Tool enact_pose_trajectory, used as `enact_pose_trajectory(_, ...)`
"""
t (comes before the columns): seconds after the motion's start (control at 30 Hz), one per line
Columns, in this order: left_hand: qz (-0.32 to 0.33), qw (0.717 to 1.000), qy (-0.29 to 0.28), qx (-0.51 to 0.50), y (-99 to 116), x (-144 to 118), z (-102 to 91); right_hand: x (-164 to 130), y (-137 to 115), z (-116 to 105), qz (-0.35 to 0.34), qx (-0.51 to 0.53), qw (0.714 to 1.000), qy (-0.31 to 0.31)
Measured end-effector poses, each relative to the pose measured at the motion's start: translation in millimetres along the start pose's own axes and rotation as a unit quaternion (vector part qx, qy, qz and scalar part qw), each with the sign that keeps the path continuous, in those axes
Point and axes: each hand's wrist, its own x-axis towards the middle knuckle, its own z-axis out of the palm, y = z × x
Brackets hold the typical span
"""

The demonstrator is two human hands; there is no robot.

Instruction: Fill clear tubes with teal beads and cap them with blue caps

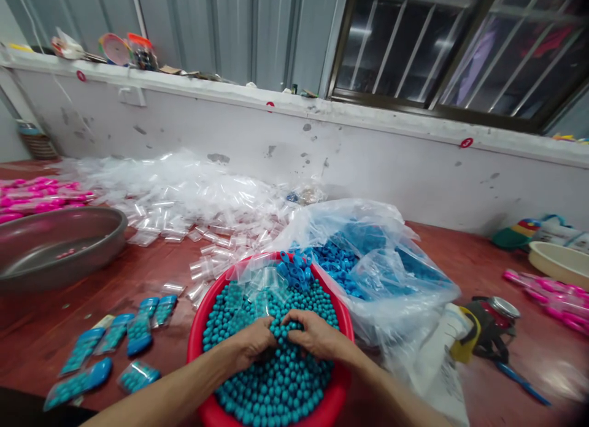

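Observation:
A red basin (197,335) full of round teal beads (276,387) stands in front of me. My left hand (255,341) dips into the beads at the middle; its fingers are curled and their tips are hidden, so what they hold cannot be made out. Close to its right, my right hand (315,334) has bent fingers closed around some beads. Clear plastic sleeves (267,286) lie on the beads beyond my hands. Several blue plastic caps (295,270) rest at the basin's far edge.
Behind the basin lie a heap of clear sleeves (184,188) and a plastic bag (391,267) of blue caps. Filled blue-ended packs (138,329) and a grey basin (55,273) are at left. A tape dispenser (490,329) and a blue pen (522,383) lie right.

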Motion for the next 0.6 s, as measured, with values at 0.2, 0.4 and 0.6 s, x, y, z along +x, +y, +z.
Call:
enact_pose_trajectory(0.2, -0.026, 0.987, -0.007, -0.156, 4, -15, -9.4, 11, -11, -37, -0.062, -0.206, 0.965, 0.153)
enact_pose_trajectory(0.4, -0.03, 0.965, -0.025, -0.258, 5, -22, -15.2, 59, -12, -42, 0.04, -0.316, 0.906, 0.278)
enact_pose_trajectory(0.6, 0.059, 0.961, -0.02, -0.271, 3, -21, -14.3, 39, -5, -33, 0.015, -0.357, 0.89, 0.282)
